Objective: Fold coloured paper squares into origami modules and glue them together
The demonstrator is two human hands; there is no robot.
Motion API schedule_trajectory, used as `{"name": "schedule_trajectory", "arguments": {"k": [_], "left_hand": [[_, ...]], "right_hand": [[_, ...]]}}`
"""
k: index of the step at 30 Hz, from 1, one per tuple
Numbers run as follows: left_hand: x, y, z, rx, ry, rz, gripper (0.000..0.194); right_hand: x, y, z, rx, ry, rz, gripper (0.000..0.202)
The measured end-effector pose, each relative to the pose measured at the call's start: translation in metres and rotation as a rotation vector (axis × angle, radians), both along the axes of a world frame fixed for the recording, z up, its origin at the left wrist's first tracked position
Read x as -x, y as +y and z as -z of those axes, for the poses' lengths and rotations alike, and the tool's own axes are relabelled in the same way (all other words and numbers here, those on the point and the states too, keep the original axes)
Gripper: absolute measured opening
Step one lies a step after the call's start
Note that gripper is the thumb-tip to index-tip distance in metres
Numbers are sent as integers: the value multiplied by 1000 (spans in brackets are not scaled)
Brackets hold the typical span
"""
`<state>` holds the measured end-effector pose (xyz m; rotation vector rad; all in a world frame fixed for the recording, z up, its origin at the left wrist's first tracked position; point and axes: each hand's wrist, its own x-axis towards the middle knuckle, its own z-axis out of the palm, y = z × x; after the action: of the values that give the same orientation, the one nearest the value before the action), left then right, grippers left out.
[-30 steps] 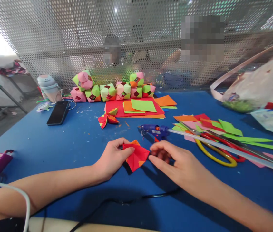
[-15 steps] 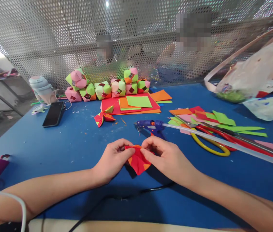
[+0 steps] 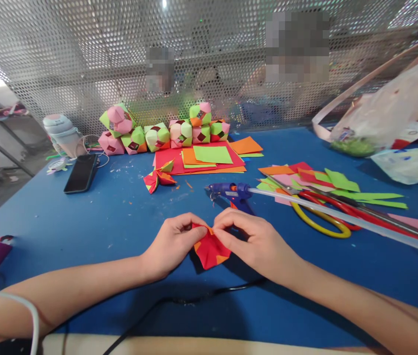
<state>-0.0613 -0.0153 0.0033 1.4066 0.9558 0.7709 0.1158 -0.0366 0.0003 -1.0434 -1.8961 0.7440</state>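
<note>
A folded red and orange paper piece (image 3: 211, 250) is held up just above the blue table, between both hands. My left hand (image 3: 175, 240) pinches its upper left edge with thumb and fingers. At the upper right edge, my right hand (image 3: 255, 235) pinches the paper between thumb and fingertips. Behind the hands lies a blue glue gun (image 3: 230, 190) with a long clear glue stick in its back. Further back left sits a small folded red and green paper piece (image 3: 159, 177). A stack of red, orange and green paper sheets (image 3: 212, 155) lies behind that.
Folded paper balls (image 3: 157, 137) line the back by a perforated metal screen (image 3: 101, 64). A phone (image 3: 81, 173) and a bottle (image 3: 61, 135) stand left. Right are scissors (image 3: 322, 224), paper scraps (image 3: 342, 180) and a plastic bag (image 3: 390, 106). A black cable (image 3: 201, 297) crosses in front.
My right hand has shifted slightly left, its fingertips now closer to the left hand's. The paper piece has turned a little between them, its upper edge drawn together.
</note>
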Motion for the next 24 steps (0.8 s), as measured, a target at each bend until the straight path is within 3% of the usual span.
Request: {"name": "schedule_trajectory", "arguments": {"k": [4,7,12,16,24], "left_hand": [[1,0,-1,-76,57,42,15],[2,0,-2,-65,64,66,15],[0,-1,-3,-66,89,90,14],[0,-1,-1,-199,167,96,15],[3,-2,-2,-347,224,72,18]], "right_hand": [[2,-2,0,164,24,86,2],[2,-2,-1,209,-17,78,9],[2,-2,-1,78,-87,88,14],[2,-4,1,-26,-114,57,16],[0,-6,0,-28,-103,7,16]]}}
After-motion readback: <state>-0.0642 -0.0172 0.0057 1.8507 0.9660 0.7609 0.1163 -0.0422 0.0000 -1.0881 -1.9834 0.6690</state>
